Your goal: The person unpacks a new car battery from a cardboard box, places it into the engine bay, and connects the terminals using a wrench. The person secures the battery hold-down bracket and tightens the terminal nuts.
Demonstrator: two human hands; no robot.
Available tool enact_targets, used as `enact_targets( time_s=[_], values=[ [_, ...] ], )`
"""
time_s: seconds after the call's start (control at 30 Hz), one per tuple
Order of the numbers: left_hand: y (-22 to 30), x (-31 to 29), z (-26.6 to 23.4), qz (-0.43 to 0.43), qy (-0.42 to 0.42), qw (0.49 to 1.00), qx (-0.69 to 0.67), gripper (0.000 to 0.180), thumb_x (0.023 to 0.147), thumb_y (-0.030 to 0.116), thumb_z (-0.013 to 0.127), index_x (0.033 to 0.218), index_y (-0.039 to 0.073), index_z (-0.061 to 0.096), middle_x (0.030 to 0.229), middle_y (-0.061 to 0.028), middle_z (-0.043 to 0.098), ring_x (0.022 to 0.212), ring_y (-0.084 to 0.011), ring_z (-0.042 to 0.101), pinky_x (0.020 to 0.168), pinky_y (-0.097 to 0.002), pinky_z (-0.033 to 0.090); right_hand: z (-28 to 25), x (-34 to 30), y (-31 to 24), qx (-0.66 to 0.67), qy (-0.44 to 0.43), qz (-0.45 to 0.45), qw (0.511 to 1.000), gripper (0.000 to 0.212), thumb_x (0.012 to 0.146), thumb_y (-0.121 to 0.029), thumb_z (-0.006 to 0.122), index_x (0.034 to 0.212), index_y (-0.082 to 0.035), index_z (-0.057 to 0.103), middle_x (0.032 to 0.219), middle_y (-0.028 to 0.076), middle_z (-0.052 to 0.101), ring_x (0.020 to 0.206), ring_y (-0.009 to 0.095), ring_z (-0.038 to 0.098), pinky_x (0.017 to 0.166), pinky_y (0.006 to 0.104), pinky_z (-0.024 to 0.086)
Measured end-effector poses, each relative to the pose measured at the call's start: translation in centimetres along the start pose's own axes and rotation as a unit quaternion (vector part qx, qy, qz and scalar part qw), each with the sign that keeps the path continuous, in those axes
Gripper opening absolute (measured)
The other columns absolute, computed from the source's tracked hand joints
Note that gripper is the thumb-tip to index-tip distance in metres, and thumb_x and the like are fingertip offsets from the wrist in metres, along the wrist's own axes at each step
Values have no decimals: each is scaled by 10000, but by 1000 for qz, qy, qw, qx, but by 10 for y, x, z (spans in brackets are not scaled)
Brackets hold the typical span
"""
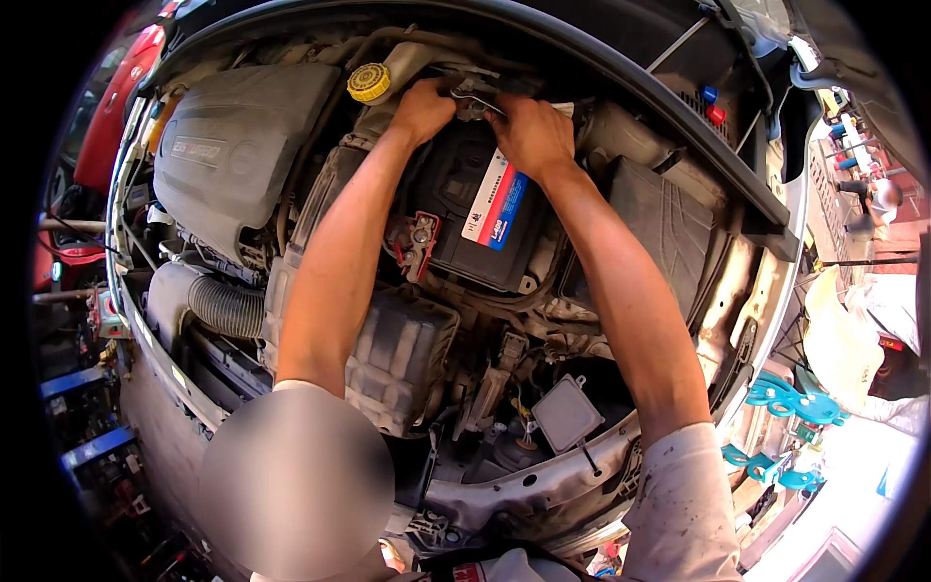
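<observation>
A black car battery [456, 194] with a white, red and blue label sits in the engine bay. Both my hands reach to its far end. My right hand [536, 134] is closed around a shiny metal wrench [478, 98], whose other end points left toward my left hand. The fingers of my left hand [424, 112] are curled in beside the battery terminal clamp [471, 111]; what they hold, if anything, is hidden. On the battery's near left corner sits a red terminal clamp [418, 242].
A grey engine cover [238, 145] lies to the left, with a yellow reservoir cap [369, 83] behind. Nearer are a ribbed air hose [225, 306] and a black box [398, 354]. The raised hood's edge [621, 78] arches overhead. A person [884, 199] is at the far right.
</observation>
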State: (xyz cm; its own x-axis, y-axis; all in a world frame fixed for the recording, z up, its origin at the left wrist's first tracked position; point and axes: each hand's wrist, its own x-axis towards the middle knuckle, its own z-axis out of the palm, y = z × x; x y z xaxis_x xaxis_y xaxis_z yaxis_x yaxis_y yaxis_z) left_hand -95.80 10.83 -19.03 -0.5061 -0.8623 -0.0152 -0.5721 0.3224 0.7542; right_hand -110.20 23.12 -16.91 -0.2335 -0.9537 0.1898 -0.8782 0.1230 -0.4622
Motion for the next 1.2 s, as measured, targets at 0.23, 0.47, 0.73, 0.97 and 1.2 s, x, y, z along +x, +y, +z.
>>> enact_targets(
  time_s=[0.23, 0.47, 0.73, 0.97, 1.2],
  values=[
    [-6, -4, 15, -9, 30, 1000, -2, 419, 897, 240, 664, 1269, 46, 658, 1164, -160, 715, 1122, -263, 662, 966, -337, 472, 2, 3, 6, -23, -18, 5, 1000, 205, 924, -318, 630, 1040, -171, 713, 899, 168, 722, 927, 384, 682, 814, 500, 531],
    [3, 4, -1, -5, -5, 997, 72, 415, 889, 297, 690, 1227, 57, 677, 1189, -173, 701, 1152, -299, 647, 988, -367, 466, -6, -1, 1, -7, -23, 12, 1000, 318, 932, -395, 621, 1123, -150, 690, 969, 185, 719, 1000, 399, 663, 842, 498, 516],
    [7, 1, -20, -99, -150, 980, -84, 530, 901, 244, 694, 1370, 27, 576, 1310, -191, 635, 1166, -279, 622, 1013, -349, 458, -49, -18, -22, 112, 69, -100, 986, 226, 910, -144, 612, 1093, -12, 618, 1012, 264, 663, 993, 454, 626, 827, 508, 512],
    [-11, 9, -4, -32, -103, 989, -97, 567, 867, 164, 700, 1380, -26, 550, 1317, -231, 624, 1217, -306, 603, 1033, -330, 442, -38, -29, -13, -42, 36, 0, 998, 168, 985, -198, 575, 1067, -63, 630, 888, 237, 672, 874, 452, 648, 712, 506, 511],
    [-17, 17, 5, -3, -40, 999, -32, 569, 776, 263, 680, 1301, 46, 639, 1288, -235, 632, 1225, -351, 590, 1038, -367, 460, -24, -27, -4, -174, 51, -82, 980, 199, 967, -228, 588, 909, -40, 559, 708, 192, 664, 644, 450, 646, 583, 529, 515]
  ],
)
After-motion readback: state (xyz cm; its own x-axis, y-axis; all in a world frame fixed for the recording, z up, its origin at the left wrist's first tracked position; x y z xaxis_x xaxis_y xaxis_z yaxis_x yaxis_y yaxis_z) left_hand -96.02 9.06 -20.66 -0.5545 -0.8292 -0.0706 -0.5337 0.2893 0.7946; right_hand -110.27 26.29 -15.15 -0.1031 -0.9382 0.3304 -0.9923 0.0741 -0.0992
